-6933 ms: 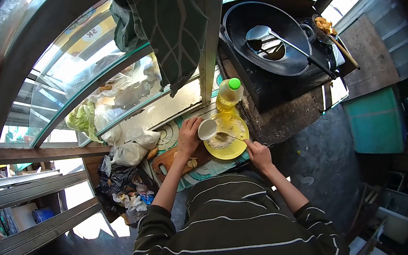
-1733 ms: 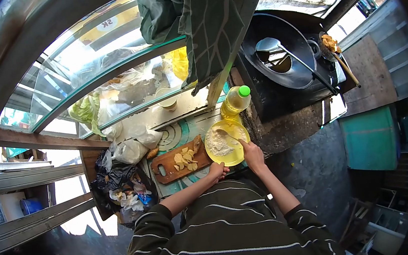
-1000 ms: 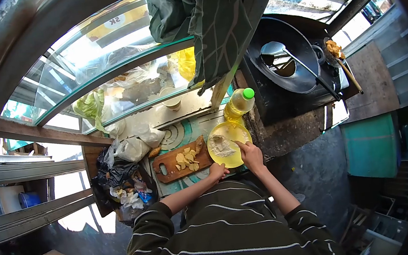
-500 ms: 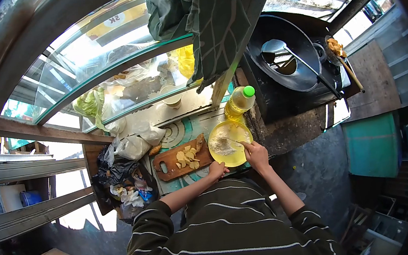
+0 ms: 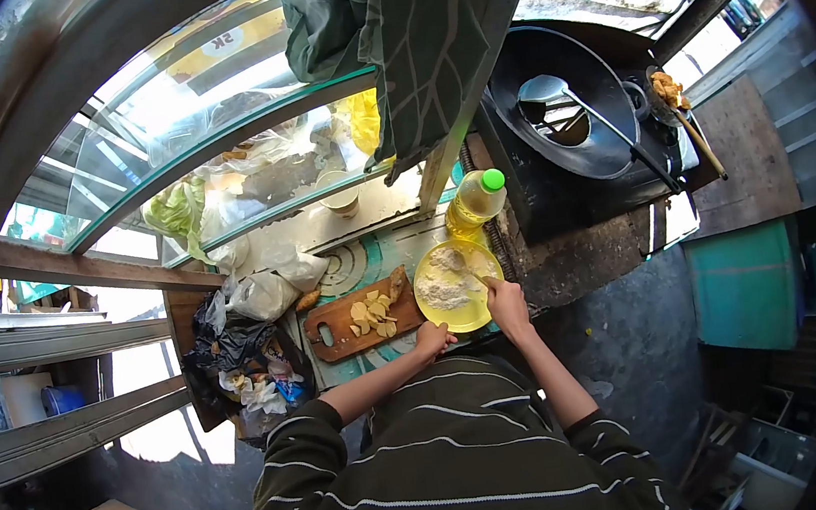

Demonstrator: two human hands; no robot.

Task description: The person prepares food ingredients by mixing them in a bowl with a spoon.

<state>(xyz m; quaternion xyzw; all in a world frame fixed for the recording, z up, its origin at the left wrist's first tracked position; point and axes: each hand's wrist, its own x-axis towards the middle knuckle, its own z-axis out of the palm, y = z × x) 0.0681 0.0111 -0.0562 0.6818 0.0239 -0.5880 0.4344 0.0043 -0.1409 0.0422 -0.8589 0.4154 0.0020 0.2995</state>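
A round yellow bowl (image 5: 489, 258) with white flour (image 5: 444, 289) in it sits at the front edge of the green table. My left hand (image 5: 434, 340) grips the bowl's near left rim, thumb at the edge. In my right hand (image 5: 508, 308), fingers closed, is the handle of a spoon (image 5: 477, 276); its head is in the flour and hard to make out. Left of the bowl lies a wooden cutting board (image 5: 339, 337) carrying sliced pale pieces (image 5: 372, 311). Just behind the bowl stands a bottle of yellow oil (image 5: 475, 205) with a green cap.
A large black wok (image 5: 600, 82) with a metal spatula (image 5: 604, 120) rests on the stove at right. Beyond it, a strainer (image 5: 668, 89) holds fried food. Plastic bags (image 5: 266, 293) and a rubbish bag (image 5: 227, 341) are at left. A glass case (image 5: 247, 163) stands behind.
My right hand has shifted slightly with the spoon, whose head has moved to the back of the bowl, and the flour is heaped differently. My left hand stays on the rim.
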